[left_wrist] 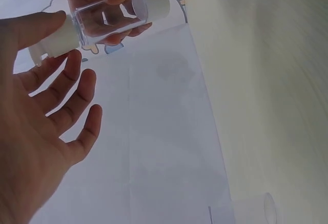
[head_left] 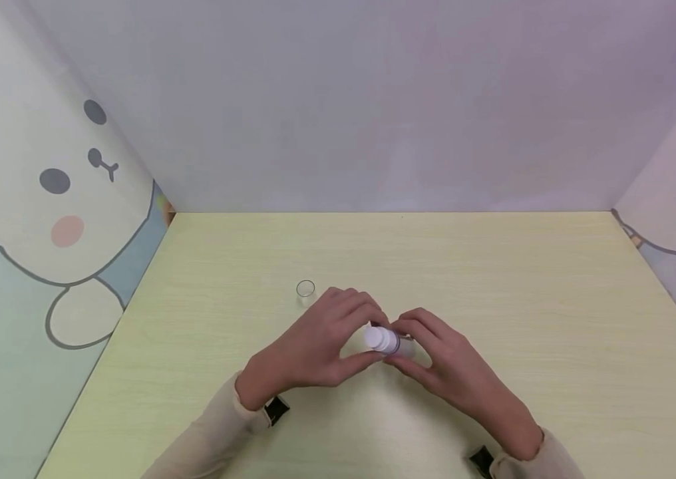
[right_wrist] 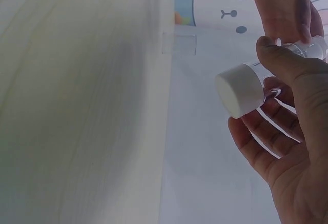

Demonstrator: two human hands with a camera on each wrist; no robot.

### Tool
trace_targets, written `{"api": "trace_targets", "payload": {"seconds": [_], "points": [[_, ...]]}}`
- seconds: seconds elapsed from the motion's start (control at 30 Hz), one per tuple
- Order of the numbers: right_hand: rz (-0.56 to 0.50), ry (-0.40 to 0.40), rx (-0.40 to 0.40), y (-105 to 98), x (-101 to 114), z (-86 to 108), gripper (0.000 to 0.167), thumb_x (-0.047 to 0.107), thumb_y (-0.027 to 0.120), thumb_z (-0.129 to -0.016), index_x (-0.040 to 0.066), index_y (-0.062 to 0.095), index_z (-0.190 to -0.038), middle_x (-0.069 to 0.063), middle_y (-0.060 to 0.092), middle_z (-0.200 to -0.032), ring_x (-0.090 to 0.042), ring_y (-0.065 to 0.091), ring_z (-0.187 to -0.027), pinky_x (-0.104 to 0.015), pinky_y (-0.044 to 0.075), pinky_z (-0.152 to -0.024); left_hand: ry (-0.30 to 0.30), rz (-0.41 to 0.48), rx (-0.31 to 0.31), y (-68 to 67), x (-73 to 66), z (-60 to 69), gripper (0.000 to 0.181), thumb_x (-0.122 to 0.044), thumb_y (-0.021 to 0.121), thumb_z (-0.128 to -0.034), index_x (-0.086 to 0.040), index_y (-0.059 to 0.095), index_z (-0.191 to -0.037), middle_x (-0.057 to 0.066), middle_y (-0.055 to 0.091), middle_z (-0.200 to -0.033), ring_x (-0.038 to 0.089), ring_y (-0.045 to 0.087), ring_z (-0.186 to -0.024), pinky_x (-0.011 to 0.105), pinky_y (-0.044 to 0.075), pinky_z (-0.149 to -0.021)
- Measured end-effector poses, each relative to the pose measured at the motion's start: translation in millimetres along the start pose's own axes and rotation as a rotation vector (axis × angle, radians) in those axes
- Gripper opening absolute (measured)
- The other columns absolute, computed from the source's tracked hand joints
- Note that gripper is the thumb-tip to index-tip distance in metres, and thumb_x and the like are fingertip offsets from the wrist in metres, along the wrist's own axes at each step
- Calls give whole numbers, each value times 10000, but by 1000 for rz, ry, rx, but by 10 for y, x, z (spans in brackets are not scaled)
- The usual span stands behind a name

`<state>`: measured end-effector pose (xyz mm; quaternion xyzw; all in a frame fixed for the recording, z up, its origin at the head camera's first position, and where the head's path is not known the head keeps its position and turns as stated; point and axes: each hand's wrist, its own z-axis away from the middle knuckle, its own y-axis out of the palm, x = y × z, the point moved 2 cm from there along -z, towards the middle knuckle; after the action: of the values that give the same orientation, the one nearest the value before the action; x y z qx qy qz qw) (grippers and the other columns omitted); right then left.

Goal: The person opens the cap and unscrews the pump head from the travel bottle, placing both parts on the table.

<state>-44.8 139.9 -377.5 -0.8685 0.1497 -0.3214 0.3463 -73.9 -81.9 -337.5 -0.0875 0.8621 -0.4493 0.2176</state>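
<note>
At nine o'clock, the left hand (head_left: 327, 340) pinches the white cap (head_left: 375, 338) of a clear bottle (left_wrist: 107, 21) the right hand (head_left: 450, 362) grips, seemingly for steadiness.

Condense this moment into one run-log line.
left hand: pinches white cap | right hand: holds clear bottle | clear cup: on table, untouched
</note>
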Motion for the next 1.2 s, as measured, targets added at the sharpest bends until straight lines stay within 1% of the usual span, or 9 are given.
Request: {"api": "trace_targets", "payload": {"seconds": [0.07,0.17,0.23,0.3,0.43,0.53,0.63,0.87,1.2], "points": [[2,0,12,-1,2,4,375,272,868,-868,144,682,-1168,72,629,-1150,-59,633,-978,-125,515,-897,-12,-27,-10,3,4,4,304,-383,800,-916,-184,635,-1076,-112,620,-1006,72,590,-972,299,441,-887],[13,4,31,-4,1,10,351,407,726,-967,135,675,-1182,67,624,-1163,-56,629,-984,-115,509,-900,-34,-67,-16,9,7,6,381,-457,819,-889,-176,617,-1047,-99,598,-955,79,577,-922,313,447,-878],[18,6,36,-6,0,14,382,454,654,-992,128,673,-1189,60,625,-1170,-61,631,-987,-112,508,-904,-46,-67,-9,12,9,4,428,-482,817,-884,-161,618,-1085,-82,611,-990,90,589,-960,324,457,-897],[19,10,38,-7,-6,15,374,439,672,-988,127,674,-1194,56,629,-1177,-69,637,-996,-114,507,-918,-49,-37,4,15,9,4,459,-474,808,-895,-144,626,-1157,-60,639,-1072,106,604,-1050,336,463,-930],[14,12,21,-8,-20,14,389,324,821,-912,141,677,-1225,67,636,-1176,-67,642,-998,-111,504,-922,-21,37,23,4,-6,-2,413,-319,760,-945,-137,619,-1288,-31,634,-1246,121,579,-1215,345,466,-976],[5,5,-1,-9,-30,9,414,294,848,-890,154,678,-1241,76,637,-1165,-63,640,-984,-108,499,-906,10,65,29,-8,-10,-5,385,-141,686,-941,-139,609,-1319,-30,612,-1275,114,564,-1219,339,470,-968],[-2,1,-12,-11,-36,4,389,305,834,-903,158,680,-1229,78,637,-1159,-65,637,-975,-107,494,-900,22,74,25,-14,-2,-8,390,-68,649,-933,-138,615,-1316,-39,623,-1260,103,573,-1197,331,473,-953],[-6,8,-13,-24,-36,-1,387,273,863,-875,147,683,-1195,75,641,-1157,-58,632,-986,-122,506,-902,4,74,11,-19,18,-17,329,-208,755,-954,-163,644,-1261,-98,643,-1202,53,586,-1158,305,463,-951],[-18,25,4,-23,-20,4,320,400,724,-975,162,683,-1185,95,631,-1152,-39,622,-992,-117,500,-913,-32,29,-23,12,41,-3,380,-396,829,-897,-161,600,-1088,-86,602,-977,68,553,-927,286,448,-910]]}}
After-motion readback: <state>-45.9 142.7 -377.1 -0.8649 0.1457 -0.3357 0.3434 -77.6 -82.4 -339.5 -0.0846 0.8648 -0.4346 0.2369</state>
